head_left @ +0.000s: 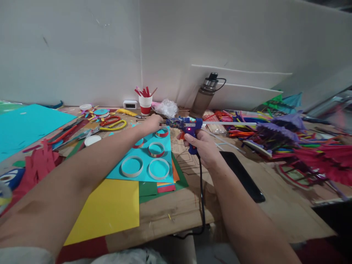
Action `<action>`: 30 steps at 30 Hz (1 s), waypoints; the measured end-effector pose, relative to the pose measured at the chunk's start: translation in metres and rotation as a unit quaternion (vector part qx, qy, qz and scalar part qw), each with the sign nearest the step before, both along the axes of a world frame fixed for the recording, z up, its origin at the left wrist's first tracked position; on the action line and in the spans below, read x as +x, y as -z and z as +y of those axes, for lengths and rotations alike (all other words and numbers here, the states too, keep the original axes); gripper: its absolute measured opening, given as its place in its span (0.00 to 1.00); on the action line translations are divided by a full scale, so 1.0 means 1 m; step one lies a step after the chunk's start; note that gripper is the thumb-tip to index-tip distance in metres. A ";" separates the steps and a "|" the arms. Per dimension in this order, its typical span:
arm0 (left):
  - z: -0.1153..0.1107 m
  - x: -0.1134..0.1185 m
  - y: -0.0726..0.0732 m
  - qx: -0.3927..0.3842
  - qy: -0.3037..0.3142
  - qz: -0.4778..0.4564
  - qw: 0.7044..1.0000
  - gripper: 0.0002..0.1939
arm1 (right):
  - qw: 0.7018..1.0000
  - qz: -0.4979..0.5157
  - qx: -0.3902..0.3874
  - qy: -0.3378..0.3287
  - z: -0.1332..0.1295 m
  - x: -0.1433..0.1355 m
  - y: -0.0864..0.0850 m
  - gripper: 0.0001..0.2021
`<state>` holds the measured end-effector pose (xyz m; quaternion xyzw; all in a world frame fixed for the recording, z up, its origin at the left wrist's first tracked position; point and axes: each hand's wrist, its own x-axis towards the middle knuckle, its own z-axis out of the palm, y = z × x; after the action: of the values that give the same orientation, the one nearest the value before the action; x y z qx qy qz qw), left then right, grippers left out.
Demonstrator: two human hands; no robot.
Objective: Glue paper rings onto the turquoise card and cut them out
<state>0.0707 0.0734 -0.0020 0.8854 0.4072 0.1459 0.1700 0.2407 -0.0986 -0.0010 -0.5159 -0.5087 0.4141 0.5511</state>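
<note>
A blue hot glue gun (pixel 189 125) with a glowing red light is in my right hand (pixel 206 145), my fingers wrapped round its handle. A clear glue stick (pixel 228 123) juts from its back, and its nozzle points left, close to my left hand (pixel 151 124). My left hand is closed over the far part of the blue paper sheet (pixel 144 146); its fingertips are turned away, so what they pinch is hidden. Several rings lie on that sheet: two plain white rings (pixel 158 169) at the front, and behind them red-and-white rings (pixel 156 149), one partly under my left arm.
Yellow paper (pixel 110 209) lies in front, scissors (pixel 112 125) to the left. At the back stand paper cups (pixel 145 104) and a leaning bottle (pixel 204 95). A black phone (pixel 242 176) and pipe cleaners (pixel 242 121) lie right. The gun's cord (pixel 201 194) hangs over the table edge.
</note>
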 end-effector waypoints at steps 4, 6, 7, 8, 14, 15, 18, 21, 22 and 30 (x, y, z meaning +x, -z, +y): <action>0.000 -0.009 -0.008 0.046 -0.032 0.038 0.998 0.13 | 1.000 0.003 0.000 0.005 0.000 0.002 -0.001 0.15; -0.008 -0.022 -0.015 0.047 -0.042 0.023 0.998 0.13 | 1.000 0.004 0.004 0.008 -0.001 0.003 -0.003 0.15; -0.014 -0.029 -0.019 0.034 -0.041 0.016 0.998 0.13 | 1.000 0.004 0.005 0.010 -0.002 0.003 -0.004 0.15; -0.022 -0.038 -0.022 0.012 -0.022 0.012 1.000 0.14 | 1.000 0.004 0.006 0.012 -0.002 0.002 -0.005 0.15; -0.065 -0.076 -0.024 -0.065 0.136 0.050 0.987 0.24 | 1.000 -0.017 -0.004 0.016 -0.003 0.000 -0.002 0.15; -0.068 -0.078 -0.021 -0.068 0.157 0.051 0.984 0.26 | 1.000 -0.025 -0.007 0.015 -0.002 0.000 -0.001 0.15; -0.069 -0.079 -0.014 -0.067 0.172 0.066 0.981 0.28 | 0.999 -0.048 -0.019 0.012 -0.001 -0.001 0.003 0.16; -0.066 -0.076 -0.007 -0.059 0.167 0.078 0.981 0.28 | 0.998 -0.055 -0.022 0.014 -0.001 -0.001 0.004 0.16; -0.065 -0.075 -0.005 -0.057 0.169 0.076 0.981 0.27 | 0.998 -0.055 -0.020 0.016 0.000 -0.001 0.004 0.15; -0.063 -0.076 -0.006 -0.041 0.123 0.021 0.991 0.26 | 0.998 -0.054 -0.017 0.017 0.001 0.000 0.006 0.14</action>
<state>-0.0048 0.0104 0.0036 0.9241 0.3041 0.0884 0.2138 0.2405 -0.0980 -0.0074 -0.5554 -0.5216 0.3850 0.5209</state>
